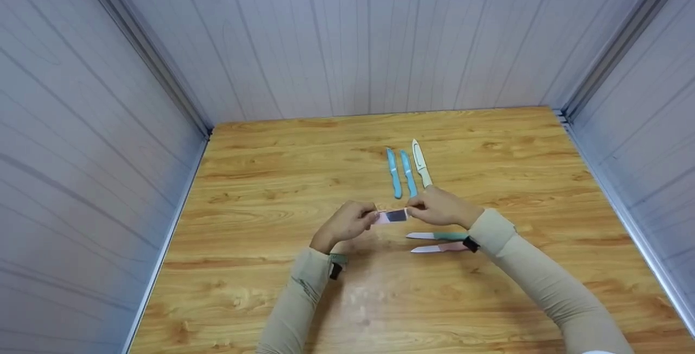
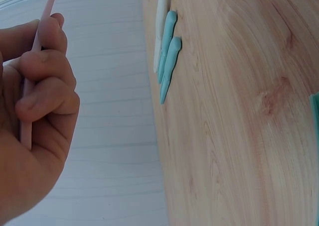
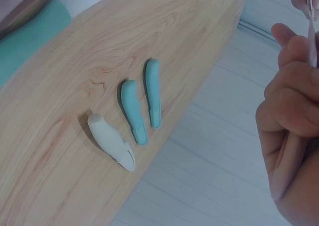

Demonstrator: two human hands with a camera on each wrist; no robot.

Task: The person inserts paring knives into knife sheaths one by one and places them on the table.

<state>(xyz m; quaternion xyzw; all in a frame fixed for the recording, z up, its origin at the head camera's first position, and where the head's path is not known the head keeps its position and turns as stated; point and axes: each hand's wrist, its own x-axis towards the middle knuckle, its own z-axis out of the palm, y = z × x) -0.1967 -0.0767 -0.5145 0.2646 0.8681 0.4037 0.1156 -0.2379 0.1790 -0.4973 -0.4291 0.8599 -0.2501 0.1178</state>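
In the head view, a flat pale-pink sheath [image 1: 382,217] with a dark, shiny blade section [image 1: 397,215] beside it spans both hands above the table. My left hand [image 1: 347,221] grips the sheath; the left wrist view shows this pink strip [image 2: 29,106] edge-on under curled fingers. At the other end my right hand [image 1: 442,207] holds the knife, its pinkish handle [image 3: 288,161] mostly hidden by the fingers. Below the right forearm lie a teal-handled knife [image 1: 449,236] and a pink-handled knife [image 1: 449,246], blades bare and pointing left.
Beyond the hands, two light-blue sheathed knives [image 1: 393,174] lie side by side with a cream sheathed knife [image 1: 419,158] to their right. The wooden table [image 1: 260,180] is bounded by pale panel walls [image 1: 347,39] at the back and sides.
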